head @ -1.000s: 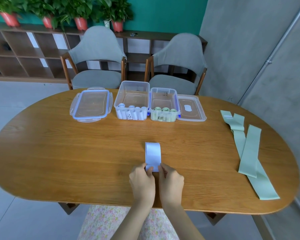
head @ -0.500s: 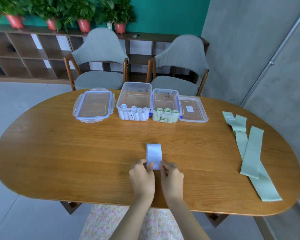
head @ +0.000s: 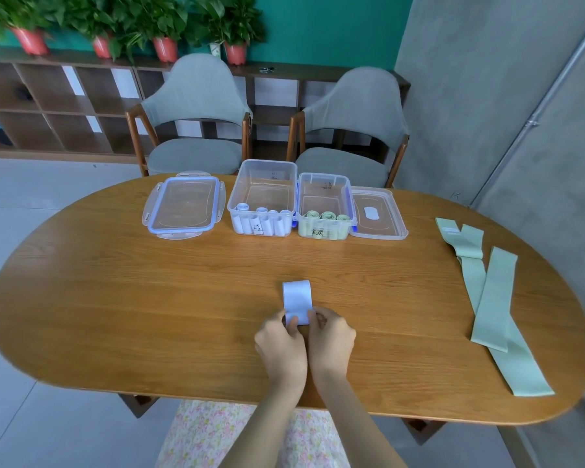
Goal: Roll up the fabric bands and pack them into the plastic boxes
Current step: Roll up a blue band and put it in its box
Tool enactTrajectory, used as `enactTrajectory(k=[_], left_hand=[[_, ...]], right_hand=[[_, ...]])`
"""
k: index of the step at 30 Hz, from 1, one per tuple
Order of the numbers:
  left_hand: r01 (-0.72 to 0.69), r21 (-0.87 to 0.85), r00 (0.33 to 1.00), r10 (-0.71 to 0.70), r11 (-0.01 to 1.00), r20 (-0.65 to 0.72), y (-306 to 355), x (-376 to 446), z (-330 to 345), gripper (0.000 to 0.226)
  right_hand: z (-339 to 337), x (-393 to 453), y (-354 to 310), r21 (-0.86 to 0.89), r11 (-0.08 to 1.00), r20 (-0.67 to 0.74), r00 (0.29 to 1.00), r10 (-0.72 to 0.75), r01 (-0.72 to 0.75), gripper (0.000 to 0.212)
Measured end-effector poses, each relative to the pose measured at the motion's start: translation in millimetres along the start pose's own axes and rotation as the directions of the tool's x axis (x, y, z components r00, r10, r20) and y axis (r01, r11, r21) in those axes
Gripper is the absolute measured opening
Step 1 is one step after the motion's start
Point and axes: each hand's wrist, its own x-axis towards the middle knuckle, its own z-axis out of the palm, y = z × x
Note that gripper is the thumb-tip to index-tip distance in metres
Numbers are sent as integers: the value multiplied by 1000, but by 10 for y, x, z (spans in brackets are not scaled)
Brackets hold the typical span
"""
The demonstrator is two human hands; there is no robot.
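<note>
At lower centre of the frame, the left hand [head: 279, 339] and right hand [head: 331, 336] pinch the near end of a pale blue fabric band [head: 297, 298] flat on the wooden table [head: 149, 298]; tight, square-edged turns should suit the left plastic box [head: 262, 184]

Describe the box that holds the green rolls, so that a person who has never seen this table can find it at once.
At the far edge of the oval wooden table, two open clear plastic boxes stand side by side between their lids. The one you want is the smaller box, next to the lid with the white label. It holds green rolls, whereas the larger box holds white rolls.
</note>
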Motion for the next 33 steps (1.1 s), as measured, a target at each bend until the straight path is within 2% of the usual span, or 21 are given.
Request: enactTrajectory(k=[6, 10, 14, 18, 21, 25, 28, 30, 33], left_hand=[[24, 6, 1000, -24, 1000, -19, -43, 73, -58, 16], [36, -9, 999, -36, 999, 10, -1, 113, -136, 14], [56, -35, 998, -54, 998, 41, 23, 217, -169, 14], [48, 31, 995, -51, 998, 85, 24, 300, -116, 28], [-18, 29, 997, 15, 999, 76, 25, 295, -43, 20], [-32, 52, 998, 29, 998, 55, 57, 329, 9, 18], [-10, 54, 997, 6, 999, 76, 82, 421, -26, 27], [-5, 98, 994, -6, 995, 106, 56, 412, -30, 34], [-28, 75, 988, 16, 997, 152, -27, 340, 5, 31]], right_hand=[[108, -132, 25, 4, 997, 13, 997, -76, 75, 32], [142, -75, -18, 11, 1000, -19, 1000, -24, 24, 15], [149, -87, -43, 28, 1000, -38, 999, -12, 13, 15], [186, -31, -12, 29, 999, -14, 1000, -15, 16, 14], [169, 74, -65, 76, 997, -55, 998, 32, -28, 11], [193, 52, -120, 14, 999, -55, 998, 39, -38, 16], [241, 19, -67, 72, 997, -59, 998, -15, 20, 14], [240, 124, -47, 70, 998, -39, 999, 2, 0, 17], [204, 269, -93, 112, 992, 20, 998, 60, -62, 23]])
